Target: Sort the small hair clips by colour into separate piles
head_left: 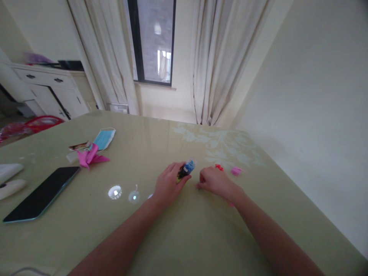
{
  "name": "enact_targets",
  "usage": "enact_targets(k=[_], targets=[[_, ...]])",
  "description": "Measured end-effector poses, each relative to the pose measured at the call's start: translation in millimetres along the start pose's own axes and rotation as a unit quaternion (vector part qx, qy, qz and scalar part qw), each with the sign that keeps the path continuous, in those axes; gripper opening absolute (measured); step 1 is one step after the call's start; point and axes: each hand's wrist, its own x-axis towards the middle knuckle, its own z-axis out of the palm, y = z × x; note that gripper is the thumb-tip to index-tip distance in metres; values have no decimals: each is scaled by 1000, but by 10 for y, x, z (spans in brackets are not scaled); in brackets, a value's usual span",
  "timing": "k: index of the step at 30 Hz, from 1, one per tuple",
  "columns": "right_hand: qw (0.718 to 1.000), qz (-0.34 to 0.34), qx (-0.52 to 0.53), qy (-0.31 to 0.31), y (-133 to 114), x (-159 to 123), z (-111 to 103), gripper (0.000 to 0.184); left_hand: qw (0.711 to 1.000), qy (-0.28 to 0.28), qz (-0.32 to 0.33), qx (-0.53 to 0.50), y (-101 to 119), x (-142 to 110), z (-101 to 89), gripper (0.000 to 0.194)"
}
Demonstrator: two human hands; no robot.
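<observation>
My left hand (pixel 169 182) is wrapped round a small clear bottle (pixel 189 166) with blue, dark and yellow contents, tilted with its clear end up and to the right. Close by on the right, my right hand (pixel 214 180) has its fingers pinched together low over the table. A tiny dark bit shows at those fingertips, too small to name. Behind my right hand lies a small red piece (pixel 219 167). A pink piece (pixel 236 171) rests further right, and another bit of pink (pixel 231 204) peeks out under my right wrist.
On the glossy table (pixel 184 237), a dark tablet (pixel 43 194) lies at left beside white objects (pixel 11 182). Beyond it are a folded pink paper (pixel 90 156) and a blue face mask (pixel 104 138). A wall (pixel 310 115) borders the table's right side.
</observation>
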Motion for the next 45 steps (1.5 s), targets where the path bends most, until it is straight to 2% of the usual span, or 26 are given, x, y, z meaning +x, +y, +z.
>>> enact_targets(k=[2, 8, 11, 14, 17, 19, 22, 28, 33, 38, 40, 43, 45], targets=[[1000, -16, 5, -8, -23, -6, 22, 9, 1000, 2, 2, -1, 5, -1, 0, 38], [999, -52, 1, -6, 5, -1, 8, 13, 1000, 0, 9, 3, -7, -4, 7, 39], [993, -68, 75, 59, 107, -8, -142, 8, 1000, -2, 10, 6, -3, 0, 3, 39], [952, -95, 228, 182, 170, -43, -301, 8, 1000, -10, 15, 9, 8, 3, -1, 39], [903, -126, 334, 240, 117, -83, -350, 21, 999, -20, 23, 15, 14, -1, 1, 40], [900, -144, 323, 255, 49, -91, -325, 19, 999, -24, 30, 18, 10, -6, 2, 40], [914, -156, 262, 268, -22, -78, -281, 12, 999, -21, 37, 27, -4, -8, 1, 40], [925, -155, 223, 266, -28, -84, -320, 15, 998, -16, 42, 39, -17, 1, -1, 40], [911, -135, 281, 269, -14, -135, -375, 11, 999, -23, 32, 36, -10, 5, 6, 41], [893, -151, 339, 254, -57, -181, -380, 15, 998, -25, 47, 39, -14, 2, 14, 41], [900, -157, 315, 259, -88, -200, -385, 17, 998, -26, 52, 40, -16, 1, 14, 41], [914, -146, 222, 308, -107, -230, -416, 15, 999, -19, 37, 28, -12, 2, 12, 41], [921, -147, 175, 316, -106, -251, -431, 15, 999, -16, 29, 15, -2, 3, 12, 41]])
